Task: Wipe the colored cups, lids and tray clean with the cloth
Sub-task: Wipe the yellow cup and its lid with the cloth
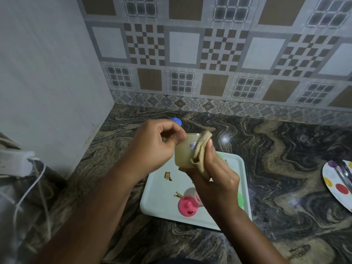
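Left hand (158,144) curled round cup (183,156) (aloft)

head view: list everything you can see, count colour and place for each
translucent pale plastic cup: 1, milky, held above the tray
beige cloth: 1, against the cup's side
pale rectangular tray: 1, whitish, on the counter
brown smears: 2 visible, on the tray
pink round lid: 1, near the tray's front edge
green plastic pieces: count unclear, on the tray, partly hidden
blue round lid: 1, behind the left hand
polka-dot plate: 1, white, right edge
white adapter: 1, with cables, far left
marbled stone counter: 1, dark
left hand: grips the cup
right hand: holds the cloth
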{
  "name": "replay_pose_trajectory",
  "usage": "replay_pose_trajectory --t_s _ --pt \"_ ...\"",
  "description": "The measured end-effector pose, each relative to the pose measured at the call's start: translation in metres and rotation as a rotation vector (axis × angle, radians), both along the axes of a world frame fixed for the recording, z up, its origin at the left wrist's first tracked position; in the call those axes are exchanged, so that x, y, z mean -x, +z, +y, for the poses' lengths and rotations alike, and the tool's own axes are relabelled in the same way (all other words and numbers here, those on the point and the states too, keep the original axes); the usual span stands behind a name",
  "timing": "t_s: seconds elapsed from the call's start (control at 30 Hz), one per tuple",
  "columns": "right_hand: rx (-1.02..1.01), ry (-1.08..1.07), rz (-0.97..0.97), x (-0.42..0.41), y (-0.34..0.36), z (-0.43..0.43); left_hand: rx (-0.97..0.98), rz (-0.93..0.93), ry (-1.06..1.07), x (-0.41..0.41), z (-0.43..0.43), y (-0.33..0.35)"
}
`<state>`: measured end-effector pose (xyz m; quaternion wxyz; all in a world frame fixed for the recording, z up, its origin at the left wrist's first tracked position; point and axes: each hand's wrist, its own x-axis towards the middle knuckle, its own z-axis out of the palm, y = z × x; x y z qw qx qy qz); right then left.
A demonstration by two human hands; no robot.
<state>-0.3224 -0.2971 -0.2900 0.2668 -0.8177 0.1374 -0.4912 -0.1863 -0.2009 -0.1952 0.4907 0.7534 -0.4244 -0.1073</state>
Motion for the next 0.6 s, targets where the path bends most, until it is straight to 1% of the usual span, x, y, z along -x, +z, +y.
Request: replay_pose_trajectory --t_s 0.07,0.13,0.17,0.27,0.3,0.37,0.43,0.47,0.53,0.6 --pt "0.084 -0.039 -0.002 -0.003 -0.001 0.001 -0.012 -0.089 0.015 0.004 -0.001 0.005" --pt "0.060 -0.045 -0.003 -0.004 -0.002 0.000 0.019 -0.092 0.018 0.006 -0.002 0.004" --pt "0.008 -0.034 -0.011 -0.003 -0.001 -0.001 0.045 -0.040 0.013 0.004 -0.002 0.003" --pt "-0.173 0.018 -0.055 0.001 0.006 -0.004 0.085 0.214 -0.035 -0.004 0.003 -0.001" --pt "-0.192 0.037 -0.065 0.002 0.009 -0.005 0.092 0.273 -0.053 -0.007 0.005 -0.003" --pt "-0.184 0.064 -0.068 0.002 0.009 -0.005 0.105 0.309 -0.056 -0.009 0.007 -0.005" --pt "-0.135 0.053 -0.044 0.001 0.007 -0.005 0.121 0.295 -0.021 -0.009 0.006 -0.006" --pt "-0.093 0.037 -0.035 0.000 0.005 -0.004 0.114 0.257 -0.002 -0.008 0.005 -0.005" --pt "0.017 0.014 -0.024 -0.002 0.004 -0.003 0.092 0.132 0.042 -0.004 0.002 -0.005" --pt "0.075 0.010 -0.005 -0.005 0.004 -0.001 0.084 0.021 0.090 0.001 -0.001 -0.004"
